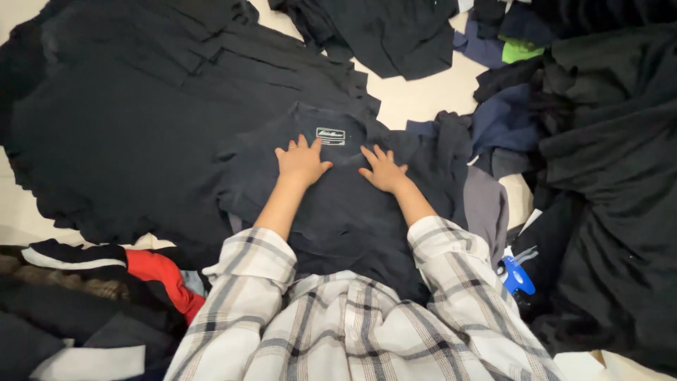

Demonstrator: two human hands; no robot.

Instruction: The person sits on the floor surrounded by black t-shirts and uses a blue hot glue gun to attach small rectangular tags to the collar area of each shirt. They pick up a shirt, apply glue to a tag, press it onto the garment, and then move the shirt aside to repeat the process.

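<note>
No grip was closed on anything: the left hand and the right hand were laid flat, fingers spread, on a dark navy shirt spread on the pale floor. The shirt's long axis was run away from the person, its collar and small white label pointed toward the top of the view. Soft, matte, creased cloth was seen all around: a black garment heap at left, a red garment near the plaid sleeve, and a blue hanger at right.
</note>
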